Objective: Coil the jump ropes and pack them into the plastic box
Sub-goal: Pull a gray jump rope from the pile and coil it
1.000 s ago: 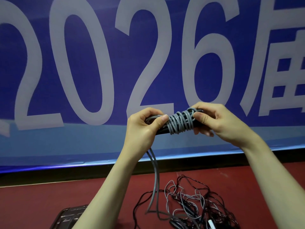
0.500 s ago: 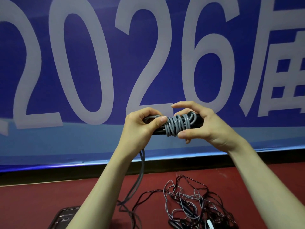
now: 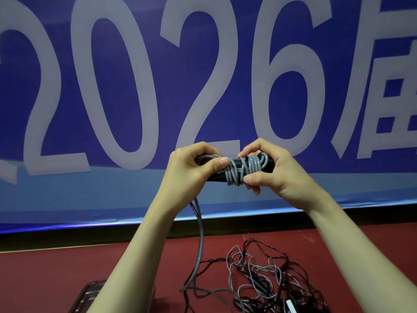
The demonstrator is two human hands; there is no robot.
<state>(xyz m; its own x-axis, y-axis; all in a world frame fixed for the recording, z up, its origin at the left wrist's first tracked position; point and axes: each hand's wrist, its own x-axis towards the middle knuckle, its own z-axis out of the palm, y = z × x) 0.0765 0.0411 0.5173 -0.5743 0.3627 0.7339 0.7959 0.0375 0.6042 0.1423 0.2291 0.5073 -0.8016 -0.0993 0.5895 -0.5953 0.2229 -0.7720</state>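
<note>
Together, raised hands (image 3: 230, 170) around rope (image 3: 244, 169)

Grey rope (image 3: 239, 171): smooth, slightly glossy plastic cord. Handles (image 3: 237, 164): glossy black plastic. Floor (image 3: 56, 279): matt red. Banner (image 3: 135, 86): smooth printed sheet, faint sheen.

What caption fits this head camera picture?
Both hands, left and right, wind grey rope round black handles.

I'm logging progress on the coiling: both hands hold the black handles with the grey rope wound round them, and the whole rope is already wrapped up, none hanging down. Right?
Not quite. Both hands, left and right, do hold the handles with grey rope wound round them, but the head view shows a length of that rope hanging below the left hand toward the red floor.
</note>
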